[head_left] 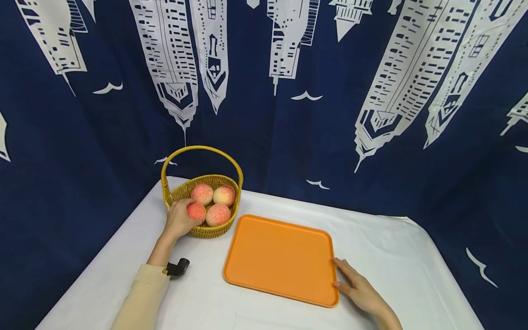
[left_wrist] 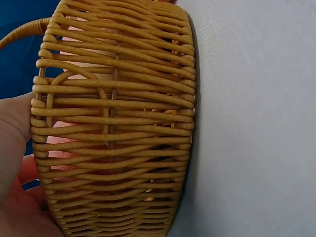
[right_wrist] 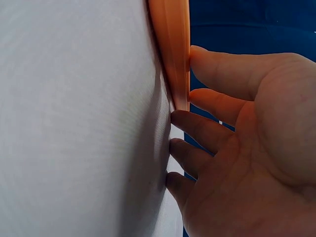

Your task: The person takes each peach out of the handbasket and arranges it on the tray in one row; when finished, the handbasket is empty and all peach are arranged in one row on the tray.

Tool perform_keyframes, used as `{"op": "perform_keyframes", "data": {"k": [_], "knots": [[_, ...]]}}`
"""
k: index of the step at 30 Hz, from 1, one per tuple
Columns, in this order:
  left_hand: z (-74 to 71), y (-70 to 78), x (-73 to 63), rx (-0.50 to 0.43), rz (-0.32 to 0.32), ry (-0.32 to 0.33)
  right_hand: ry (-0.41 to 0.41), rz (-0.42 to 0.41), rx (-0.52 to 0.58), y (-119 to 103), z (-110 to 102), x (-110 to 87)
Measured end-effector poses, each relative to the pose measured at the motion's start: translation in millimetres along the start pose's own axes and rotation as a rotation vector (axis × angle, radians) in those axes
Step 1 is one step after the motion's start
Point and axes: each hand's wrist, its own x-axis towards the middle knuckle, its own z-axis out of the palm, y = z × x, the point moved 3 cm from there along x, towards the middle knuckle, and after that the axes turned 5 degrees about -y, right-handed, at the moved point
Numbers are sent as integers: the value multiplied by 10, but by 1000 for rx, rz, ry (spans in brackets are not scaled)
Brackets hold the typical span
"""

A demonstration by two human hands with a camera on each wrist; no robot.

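Note:
A yellow wicker basket (head_left: 210, 232) with a tall handle holds several peaches (head_left: 202, 194). Over its near left rim reaches my left hand (head_left: 180, 219), with thumb and fingers around the reddest peach (head_left: 195, 211), which still sits among the others. In the left wrist view the woven wall of the basket (left_wrist: 118, 133) covers most of the peaches and part of the hand. An orange rectangular tray (head_left: 284, 261) lies flat to the right of the basket. At the tray's right edge, my right hand (head_left: 363, 291) touches the rim with its fingertips, fingers loosely extended.
A white cloth (head_left: 383, 247) covers the table. Behind it hangs a dark blue curtain (head_left: 264, 137) printed with white buildings and birds. A small black wrist camera (head_left: 178, 267) is strapped to the left wrist.

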Motion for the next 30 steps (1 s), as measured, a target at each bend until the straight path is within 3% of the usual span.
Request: {"op": "perform_keyframes", "data": {"k": [9, 18, 22, 26, 30], "knots": [[-107, 69, -36, -176, -38, 31, 6, -4, -10, 16, -17, 1], [-194, 238, -92, -183, 22, 67, 6, -12, -4, 23, -13, -5], [-199, 381, -133, -189, 52, 78, 6, 2, -7, 25, -15, -7], [-140, 574, -191, -212, 53, 37, 5, 10, -9, 27, -16, -4], [7, 794, -251, -235, 131, 7, 9, 8, -9, 26, -13, 10]]}}
